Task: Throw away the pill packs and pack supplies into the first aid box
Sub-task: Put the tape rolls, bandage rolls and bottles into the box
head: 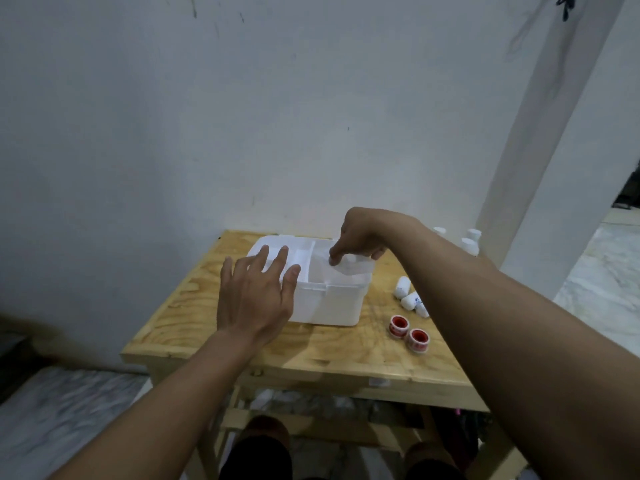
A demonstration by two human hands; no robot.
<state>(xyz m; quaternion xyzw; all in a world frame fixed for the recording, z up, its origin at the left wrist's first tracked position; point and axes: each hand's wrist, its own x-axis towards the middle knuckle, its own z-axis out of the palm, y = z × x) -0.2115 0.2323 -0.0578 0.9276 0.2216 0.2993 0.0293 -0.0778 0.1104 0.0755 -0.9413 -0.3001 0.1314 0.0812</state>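
Observation:
A white first aid box (332,303) stands open on a small wooden table (329,355), with an inner tray divided into compartments. My left hand (254,299) hovers flat with spread fingers over the box's left front corner, holding nothing. My right hand (360,237) reaches down into the box's right compartment, fingers pinched on a white packet (349,266) that is hard to tell apart from the tray. Right of the box lie white bandage rolls (408,297) and two red-cored tape rolls (408,332).
Three white bottles (467,240) stand at the table's back right corner, partly behind my right forearm. A white wall rises right behind the table. A white post stands at the right. Marble floor shows on both sides; my knees are under the table's front edge.

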